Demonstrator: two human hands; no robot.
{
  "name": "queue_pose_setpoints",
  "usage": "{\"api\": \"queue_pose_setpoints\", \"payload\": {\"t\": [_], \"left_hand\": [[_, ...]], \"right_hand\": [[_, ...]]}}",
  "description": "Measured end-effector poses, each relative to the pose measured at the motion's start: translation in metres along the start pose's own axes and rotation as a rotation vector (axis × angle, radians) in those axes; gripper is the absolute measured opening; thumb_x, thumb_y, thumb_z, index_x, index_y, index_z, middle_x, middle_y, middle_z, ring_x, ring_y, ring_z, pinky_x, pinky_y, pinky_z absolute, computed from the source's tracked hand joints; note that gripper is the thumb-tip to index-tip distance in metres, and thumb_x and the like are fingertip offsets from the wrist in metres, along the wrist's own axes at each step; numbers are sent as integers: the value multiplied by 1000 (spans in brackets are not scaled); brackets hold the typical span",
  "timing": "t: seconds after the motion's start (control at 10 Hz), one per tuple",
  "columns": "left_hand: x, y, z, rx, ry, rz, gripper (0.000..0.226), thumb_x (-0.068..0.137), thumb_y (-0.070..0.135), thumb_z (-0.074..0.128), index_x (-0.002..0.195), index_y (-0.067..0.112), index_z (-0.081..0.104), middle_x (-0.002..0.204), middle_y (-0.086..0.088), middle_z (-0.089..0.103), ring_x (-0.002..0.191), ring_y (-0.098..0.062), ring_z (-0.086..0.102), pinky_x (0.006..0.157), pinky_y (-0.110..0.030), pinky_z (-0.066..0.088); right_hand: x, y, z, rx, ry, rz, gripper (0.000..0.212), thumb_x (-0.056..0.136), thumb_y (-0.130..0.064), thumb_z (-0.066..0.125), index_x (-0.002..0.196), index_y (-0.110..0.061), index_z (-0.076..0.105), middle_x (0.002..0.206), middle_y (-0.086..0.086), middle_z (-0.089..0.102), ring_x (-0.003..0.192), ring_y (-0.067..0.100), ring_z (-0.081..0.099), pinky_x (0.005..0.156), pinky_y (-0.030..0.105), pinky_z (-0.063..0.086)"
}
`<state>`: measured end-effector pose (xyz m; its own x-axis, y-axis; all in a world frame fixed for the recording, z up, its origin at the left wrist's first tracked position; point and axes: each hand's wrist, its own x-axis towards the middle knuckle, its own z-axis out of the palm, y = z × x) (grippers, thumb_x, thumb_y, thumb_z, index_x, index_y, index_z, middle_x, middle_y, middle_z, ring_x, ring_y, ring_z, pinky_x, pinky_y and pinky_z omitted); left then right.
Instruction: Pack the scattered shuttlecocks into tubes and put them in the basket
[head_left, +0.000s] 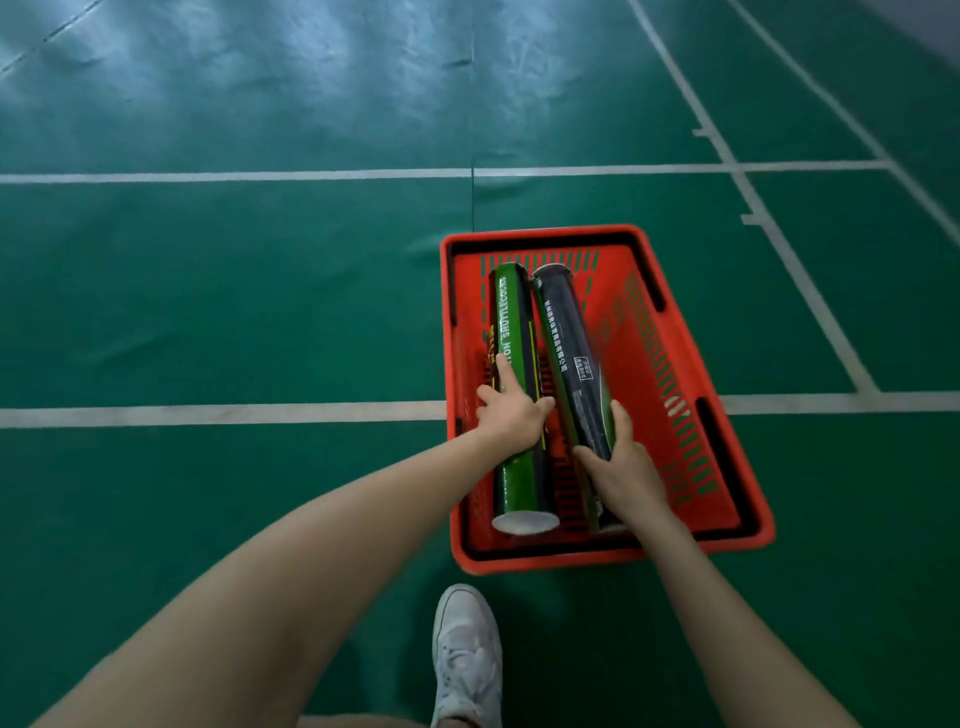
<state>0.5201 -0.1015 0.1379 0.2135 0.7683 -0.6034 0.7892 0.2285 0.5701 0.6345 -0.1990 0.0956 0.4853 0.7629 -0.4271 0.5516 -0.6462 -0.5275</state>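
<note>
Two tubes lie side by side inside the basket (545, 234): left hand (511, 410), fingers and thumb spanning the green tube (511, 312); right hand (623, 467), fingers curled round the dark tube (563, 322). The floor (260, 312) beside the basket shows nothing scattered; seemingly only release remains

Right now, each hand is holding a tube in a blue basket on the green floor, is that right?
Not quite: the basket is red, not blue; the head view shows it. The rest holds: the left hand grips the green tube, the right hand the dark tube, on the green floor.
</note>
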Motion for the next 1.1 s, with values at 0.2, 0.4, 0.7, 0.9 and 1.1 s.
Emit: {"api": "queue_pose_setpoints", "payload": {"t": [0.2, 0.4, 0.7, 0.9, 1.1], "left_hand": [[15, -9, 8, 148, 28, -65, 84, 98, 42, 40, 145, 18, -27, 153, -24, -11, 139, -45, 11, 109, -46, 25], [23, -17, 23, 446, -20, 44, 61, 101, 25, 33, 151, 15, 0, 154, -19, -20, 140, -49, -5, 110, -59, 15], [35, -37, 29, 706, 26, 215, 62, 94, 29, 47, 139, -7, 23, 144, -22, 16, 133, -39, 17, 110, -45, 23], [40, -30, 20, 994, -85, 303, 39, 93, 22, 42, 120, -4, 50, 121, -17, 48, 118, -35, 33, 103, -44, 30], [6, -1, -33, 719, -84, 391, 27, 94, 14, 44, 108, -2, 62, 99, -12, 54, 98, -28, 51, 75, -32, 42]], "right_hand": [[22, -1, 20, -83, -117, 53, 80, 92, -50, 48, 150, -37, -5, 137, 21, 43, 119, 36, 49, 93, 42, 42], [37, -5, 36, -168, -184, 109, 81, 92, -56, 42, 148, -39, -14, 144, 24, 33, 126, 41, 41, 103, 51, 38], [37, -3, 44, -266, -132, 3, 67, 97, -36, 44, 151, -22, 9, 152, 20, 14, 137, 39, 19, 112, 47, 23], [33, -6, 37, -348, -160, -20, 67, 96, -39, 47, 151, -24, 11, 152, 18, 17, 138, 37, 21, 107, 48, 31], [21, -45, 10, -362, -28, -158, 55, 94, -34, 51, 143, -18, 29, 141, 16, 36, 129, 35, 34, 102, 46, 35]]}}
